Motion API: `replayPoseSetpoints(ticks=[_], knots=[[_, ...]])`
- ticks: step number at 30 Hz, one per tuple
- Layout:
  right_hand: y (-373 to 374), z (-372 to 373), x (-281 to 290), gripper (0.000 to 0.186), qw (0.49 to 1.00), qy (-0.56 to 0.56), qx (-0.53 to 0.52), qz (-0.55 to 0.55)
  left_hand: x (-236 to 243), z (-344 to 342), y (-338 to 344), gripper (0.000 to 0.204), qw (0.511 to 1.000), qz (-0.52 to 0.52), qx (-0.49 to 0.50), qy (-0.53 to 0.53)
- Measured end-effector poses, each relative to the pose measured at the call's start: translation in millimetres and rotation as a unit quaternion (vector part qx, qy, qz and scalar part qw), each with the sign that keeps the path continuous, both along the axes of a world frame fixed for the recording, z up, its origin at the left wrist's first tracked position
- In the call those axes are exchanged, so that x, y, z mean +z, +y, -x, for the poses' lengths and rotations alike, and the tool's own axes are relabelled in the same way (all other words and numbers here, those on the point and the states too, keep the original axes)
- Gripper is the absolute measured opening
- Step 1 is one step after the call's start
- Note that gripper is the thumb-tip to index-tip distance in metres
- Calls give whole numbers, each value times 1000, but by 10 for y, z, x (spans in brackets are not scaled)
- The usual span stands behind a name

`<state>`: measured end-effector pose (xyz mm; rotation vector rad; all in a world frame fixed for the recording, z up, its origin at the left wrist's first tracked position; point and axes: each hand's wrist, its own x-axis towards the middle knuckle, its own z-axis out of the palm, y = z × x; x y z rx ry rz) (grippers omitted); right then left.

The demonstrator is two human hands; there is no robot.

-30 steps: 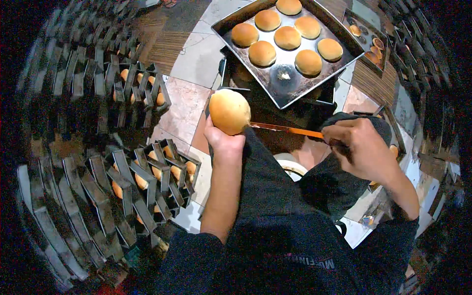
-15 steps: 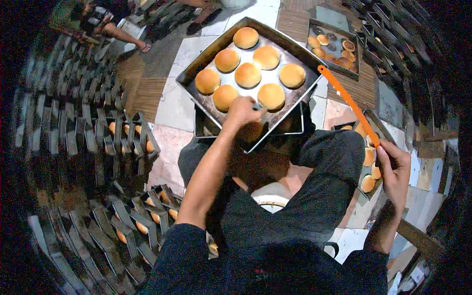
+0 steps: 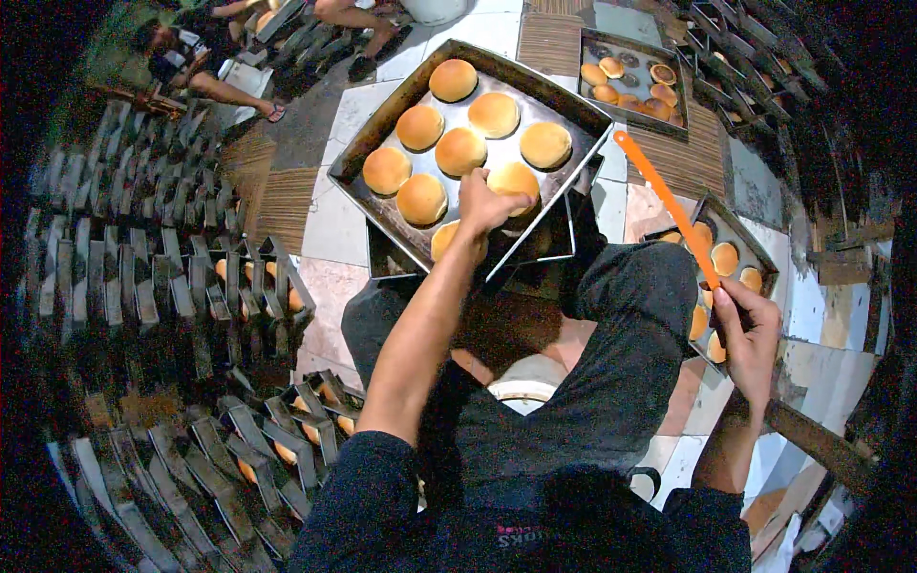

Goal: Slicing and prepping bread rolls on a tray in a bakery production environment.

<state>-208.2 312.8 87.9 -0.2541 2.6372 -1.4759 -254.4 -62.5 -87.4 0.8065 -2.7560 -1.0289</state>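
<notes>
Round golden buns [image 3: 460, 151] lie spaced out in a square metal baking tray [image 3: 377, 113], which rests above another tray in front of my crossed legs. My left hand [image 3: 487, 204] reaches into the tray's near side. Its thumb and fingers are round the near-left edge of a bun [image 3: 516, 181], which still sits on the tray; another bun [image 3: 442, 241] is partly hidden by that wrist. Off to the right, my right hand [image 3: 751, 329] grips one end of a long, thin orange hacksaw blade [image 3: 666, 202]. A hole shows at its far tip, near the tray's right corner.
A tray of buns [image 3: 635, 38] stands at the far right, some buns dark side up. Another bun tray [image 3: 724, 215] lies beside my right knee. Racked trays [image 3: 181, 277] line the left. A person's leg [image 3: 229, 93] shows at the far left.
My left hand has moved from the tray's near corner onto a bun. In the picture the tray sits slightly further left. A bun near my left wrist now shows. My right hand still holds the blade.
</notes>
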Motion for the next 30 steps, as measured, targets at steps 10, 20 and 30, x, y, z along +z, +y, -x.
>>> replayPoseSetpoints(ticks=[10,20,30], knots=[[-280,-247,80,18,994,-17,102,29,790,-1373,-50,70,588,-729,93,338],[-1047,-483,497,19,910,83,401,-65,935,-2665,280,41,632,-640,242,365],[-1156,-496,966,41,830,119,526,-140,1421,-3106,283,34,830,-454,76,316]])
